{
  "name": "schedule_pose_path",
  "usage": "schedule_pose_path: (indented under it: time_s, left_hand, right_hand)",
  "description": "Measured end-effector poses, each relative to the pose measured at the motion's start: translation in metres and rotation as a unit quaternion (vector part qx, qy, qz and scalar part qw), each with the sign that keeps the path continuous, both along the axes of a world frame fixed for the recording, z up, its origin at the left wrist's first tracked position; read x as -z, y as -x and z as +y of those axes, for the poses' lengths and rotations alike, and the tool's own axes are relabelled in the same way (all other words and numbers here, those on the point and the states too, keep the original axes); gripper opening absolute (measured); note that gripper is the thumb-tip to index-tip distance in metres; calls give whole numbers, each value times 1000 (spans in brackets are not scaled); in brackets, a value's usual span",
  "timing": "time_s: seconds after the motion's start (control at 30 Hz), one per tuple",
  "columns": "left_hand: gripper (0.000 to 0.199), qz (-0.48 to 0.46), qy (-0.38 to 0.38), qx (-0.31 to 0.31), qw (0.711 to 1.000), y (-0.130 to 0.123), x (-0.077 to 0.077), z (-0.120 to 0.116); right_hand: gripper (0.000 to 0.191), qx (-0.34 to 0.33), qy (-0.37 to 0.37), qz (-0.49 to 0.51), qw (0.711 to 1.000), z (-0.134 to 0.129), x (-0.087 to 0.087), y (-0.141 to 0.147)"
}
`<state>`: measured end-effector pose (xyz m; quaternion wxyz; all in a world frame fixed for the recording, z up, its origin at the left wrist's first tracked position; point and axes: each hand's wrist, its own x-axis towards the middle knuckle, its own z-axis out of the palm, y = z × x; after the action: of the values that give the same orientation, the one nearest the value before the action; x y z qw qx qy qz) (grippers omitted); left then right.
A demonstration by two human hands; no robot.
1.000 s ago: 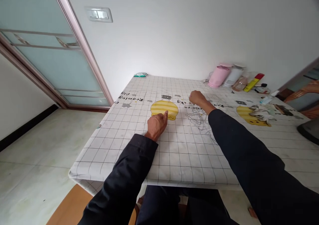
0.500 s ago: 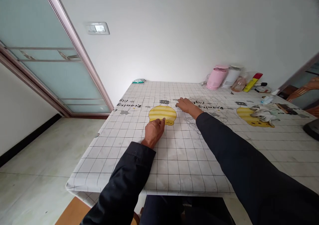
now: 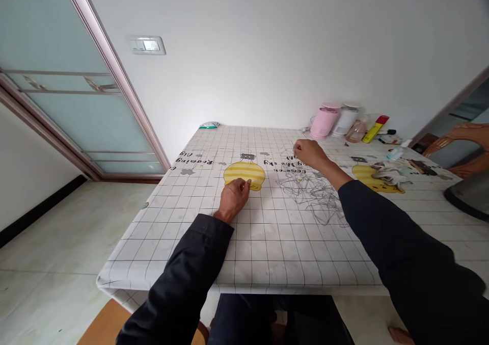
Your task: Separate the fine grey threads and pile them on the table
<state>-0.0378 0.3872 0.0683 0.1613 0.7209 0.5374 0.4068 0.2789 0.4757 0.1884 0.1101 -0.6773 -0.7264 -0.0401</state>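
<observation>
A loose tangle of thin dark thread or wire [image 3: 321, 197] lies on the checked tablecloth [image 3: 282, 256], right of centre. My left hand [image 3: 234, 197] rests over the lower part of the printed yellow striped figure [image 3: 244, 171], fingers pinched together; whatever they hold is too small to name. Behind the tangle, my right hand [image 3: 308, 153] is raised a little, its fingers closed around something too fine to make out. Faint strands show near the right fingertips.
Along the wall stand a pink cylinder [image 3: 324, 122], a white one [image 3: 346, 121], a bottle [image 3: 356, 131] and a yellow-red box [image 3: 376, 129]. A crumpled cloth [image 3: 393, 174] lies at right, a green packet [image 3: 209, 125] at the back left corner.
My right hand has moved right and its fingers have closed, uncovering more of the tangle. My left hand stays over the yellow print. The view has shifted slightly.
</observation>
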Motion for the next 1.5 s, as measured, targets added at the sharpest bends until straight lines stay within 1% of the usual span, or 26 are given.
schedule_pose_path:
  time_s: [0.03, 0.07, 0.1, 0.13, 0.17, 0.2, 0.23, 0.27, 0.33, 0.4, 0.53, 0.63, 0.7, 0.77, 0.83, 0.9, 1.07, 1.13, 1.17, 1.2, 1.23, 1.33, 1.4, 1.5]
  left_hand:
    - [35, -20, -8, 9, 1000, 0, 1, 1]
    - [31, -44, -10, 14, 999, -1, 1, 2]
    - [29, -72, -1, 19, 997, -1, 0, 2]
    - [31, -108, 19, 30, 994, 0, -2, 2]
    - [35, -151, 49, 47, 986, 0, -4, 2]
    - [41, -199, 85, 69, 974, 0, -7, 1]
    - [47, -250, 121, 95, 956, 1, -10, 0]
    - [51, -296, 151, 120, 935, 2, -13, -1]
    - [58, -366, 184, 162, 898, 5, -20, -2]
    - [60, -404, 194, 192, 873, 7, -24, -3]
    - [60, -433, 214, 231, 845, 11, -28, -3]
    - [59, -441, 220, 239, 836, 9, -27, -2]
    - [56, -435, 216, 236, 841, 8, -25, -1]
    - [52, -422, 207, 229, 853, 7, -22, 0]
    - [48, -413, 198, 222, 861, 6, -20, 1]
    - [46, -415, 194, 219, 862, 6, -19, 1]
    - [44, -406, 199, 211, 867, 7, -21, -1]
    - [42, -399, 203, 207, 870, 6, -22, -2]
    - [41, -396, 204, 206, 871, 6, -22, -3]
    - [40, -394, 205, 204, 872, 6, -22, -3]
    - [39, -394, 206, 202, 873, 5, -21, -3]
    - [34, -406, 210, 187, 870, 4, -21, -2]
    - [30, -421, 213, 169, 865, 7, -21, 0]
    - [26, -423, 231, 146, 864, 16, -24, 4]
  right_hand:
    - [16, 6, 6, 83, 997, -9, 0, 0]
    - [12, 6, 16, 190, 982, -19, 1, 2]
    - [10, -2, 30, 313, 949, -30, 3, 5]
    - [14, -19, 42, 428, 902, -41, 7, 9]
    - [20, -42, 54, 511, 857, -52, 11, 14]
    - [25, -69, 63, 564, 820, -63, 16, 20]
    - [30, -90, 69, 598, 793, -73, 21, 26]
    - [35, -102, 71, 621, 774, -82, 26, 34]
    - [40, -111, 67, 649, 750, -98, 37, 49]
    - [41, -112, 62, 663, 737, -109, 48, 64]
    - [38, -103, 54, 679, 725, -119, 68, 89]
    - [36, -94, 58, 690, 716, -121, 81, 99]
    - [36, -91, 66, 692, 713, -121, 88, 102]
    - [35, -89, 75, 687, 717, -120, 92, 102]
    - [35, -89, 84, 681, 722, -121, 94, 102]
    - [35, -94, 92, 680, 721, -122, 96, 102]
    - [42, -112, 86, 716, 683, -125, 101, 107]
    - [46, -108, 75, 721, 680, -125, 104, 110]
    - [47, -106, 67, 718, 685, -124, 106, 110]
    - [48, -105, 56, 707, 697, -124, 107, 111]
    - [47, -106, 45, 691, 714, -124, 107, 111]
    - [39, -113, 12, 617, 779, -125, 108, 109]
    - [37, -119, 8, 567, 815, -126, 108, 106]
    - [38, -156, 0, 458, 875, -126, 108, 97]
